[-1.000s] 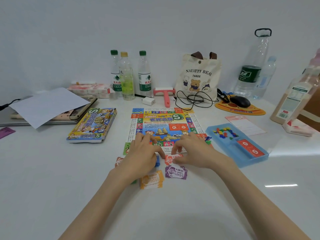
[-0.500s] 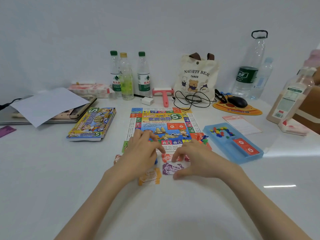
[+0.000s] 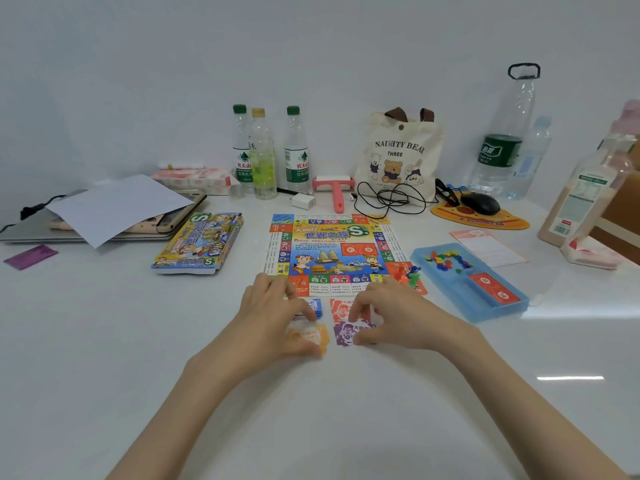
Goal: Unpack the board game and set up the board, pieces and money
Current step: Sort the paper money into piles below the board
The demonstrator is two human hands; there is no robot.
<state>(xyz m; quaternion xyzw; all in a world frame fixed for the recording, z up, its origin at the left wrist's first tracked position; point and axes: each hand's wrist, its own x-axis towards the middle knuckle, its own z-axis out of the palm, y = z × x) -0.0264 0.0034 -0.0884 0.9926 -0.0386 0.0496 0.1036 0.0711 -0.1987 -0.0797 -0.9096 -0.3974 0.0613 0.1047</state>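
The colourful game board (image 3: pixel 332 251) lies unfolded mid-table, with small plastic pieces (image 3: pixel 407 273) on its near right corner. Just in front of it sit small stacks of paper money: blue (image 3: pixel 317 306), red (image 3: pixel 341 308), orange (image 3: pixel 313 336) and purple (image 3: pixel 344 334). My left hand (image 3: pixel 273 313) pinches the orange stack between curled fingers and thumb. My right hand (image 3: pixel 391 313) pinches the purple stack the same way. The game box (image 3: pixel 199 242) lies left of the board. A blue tray (image 3: pixel 491 308) on the right holds coloured pieces and red cards.
Along the back wall stand three small bottles (image 3: pixel 263 154), a pink roller (image 3: pixel 334 190), a charger with cable (image 3: pixel 388 199), a tote bag (image 3: pixel 398 154) and large bottles (image 3: pixel 502 140). A laptop under paper (image 3: pixel 114 206) sits far left, a mouse (image 3: pixel 479 202) and leaflet (image 3: pixel 488 247) right.
Both hands have drawn back from the board's near edge to the orange and purple stacks closer to me. The blue and red stacks now show beyond the fingers.
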